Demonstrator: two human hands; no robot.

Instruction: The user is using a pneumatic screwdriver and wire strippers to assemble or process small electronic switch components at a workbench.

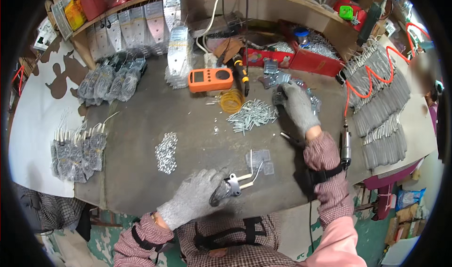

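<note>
My left hand [197, 194], in a grey knit glove with a dark fingertip, is closed around a small part with a silvery bracket and two white leads [234, 184]. The leads point right, over some small clear flat pieces [262, 161] on the table. Farther off on the right, my gloved right hand [300, 108] reaches down with curled fingers at a scatter of small metal plates [275, 78]. What its fingertips pinch, if anything, is hidden. Just left of that hand lies a heap of silvery screws [252, 116]. A smaller heap of metal bits [166, 153] sits left of centre.
An orange multimeter [210, 79], a yellow-black screwdriver [241, 76] and yellow rings [231, 101] lie at the back. A pneumatic driver [346, 144] hangs on a red coiled hose by my right forearm. Wrapped bundles [77, 154] stand left; wired grey tubes [383, 111] cover the right side.
</note>
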